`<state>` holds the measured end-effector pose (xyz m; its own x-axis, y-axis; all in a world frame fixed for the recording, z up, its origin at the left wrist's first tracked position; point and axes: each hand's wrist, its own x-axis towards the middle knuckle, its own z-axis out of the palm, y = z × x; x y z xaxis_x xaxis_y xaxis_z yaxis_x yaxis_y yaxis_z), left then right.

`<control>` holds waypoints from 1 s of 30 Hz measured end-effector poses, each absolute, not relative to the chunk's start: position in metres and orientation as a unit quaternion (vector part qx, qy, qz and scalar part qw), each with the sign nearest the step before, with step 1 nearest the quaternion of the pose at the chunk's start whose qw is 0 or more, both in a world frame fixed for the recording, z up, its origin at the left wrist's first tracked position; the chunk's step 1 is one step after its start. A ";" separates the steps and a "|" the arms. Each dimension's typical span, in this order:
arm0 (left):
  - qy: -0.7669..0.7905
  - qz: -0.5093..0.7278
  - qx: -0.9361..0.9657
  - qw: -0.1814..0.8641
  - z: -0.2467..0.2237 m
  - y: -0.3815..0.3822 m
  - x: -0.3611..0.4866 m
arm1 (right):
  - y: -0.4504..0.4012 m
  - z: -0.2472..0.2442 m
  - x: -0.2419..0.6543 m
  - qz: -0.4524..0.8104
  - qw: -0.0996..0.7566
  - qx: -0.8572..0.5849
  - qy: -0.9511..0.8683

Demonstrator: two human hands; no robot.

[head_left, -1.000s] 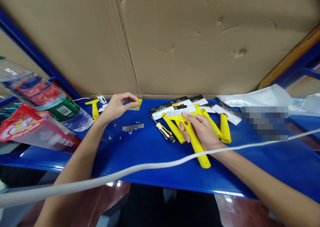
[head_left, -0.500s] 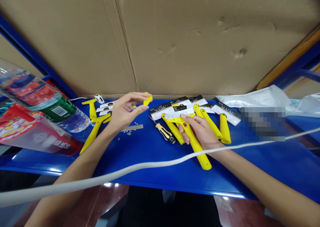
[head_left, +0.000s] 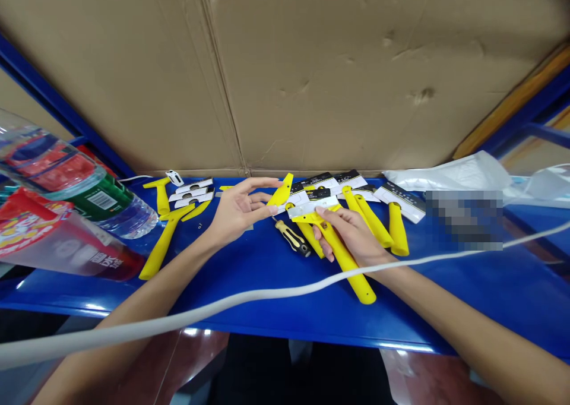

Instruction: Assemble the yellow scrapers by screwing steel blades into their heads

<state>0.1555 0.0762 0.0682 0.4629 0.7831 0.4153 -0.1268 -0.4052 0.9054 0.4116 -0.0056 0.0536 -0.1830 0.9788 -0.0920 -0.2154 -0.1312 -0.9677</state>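
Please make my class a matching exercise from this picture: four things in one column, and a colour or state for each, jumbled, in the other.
1. left hand
2. right hand
3. screwdriver
4. bottle

A. cream and black
B. gripping a long-handled yellow tool
C. clear, with a green label
D. holding a short yellow piece

Pairs: 1-D, 2-B, 3-A, 4-C

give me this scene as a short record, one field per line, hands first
left hand: holds flat yellow plastic piece
right hand: grips yellow T-shaped plastic handle, flat metal blade at its head
tool: cream-and-black screwdriver, lying between the hands
left side: clear plastic bottle with green label
surface: glossy blue table
foreground: white cable crossing the view
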 end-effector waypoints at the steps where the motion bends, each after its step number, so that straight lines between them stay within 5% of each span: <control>1: 0.237 0.454 0.699 0.499 0.068 0.075 0.156 | -0.006 0.054 0.411 0.628 0.472 -0.423 -0.451; 6: 0.207 0.413 0.741 0.487 0.067 0.064 0.163 | -0.008 0.054 0.411 0.653 0.423 -0.440 -0.449; 15: 0.143 0.404 0.876 0.220 0.062 0.047 0.172 | -0.008 0.051 0.412 0.661 0.413 -0.435 -0.451; 30: 0.129 0.402 0.874 0.241 0.050 0.050 0.174 | -0.011 0.052 0.407 0.668 0.443 -0.413 -0.433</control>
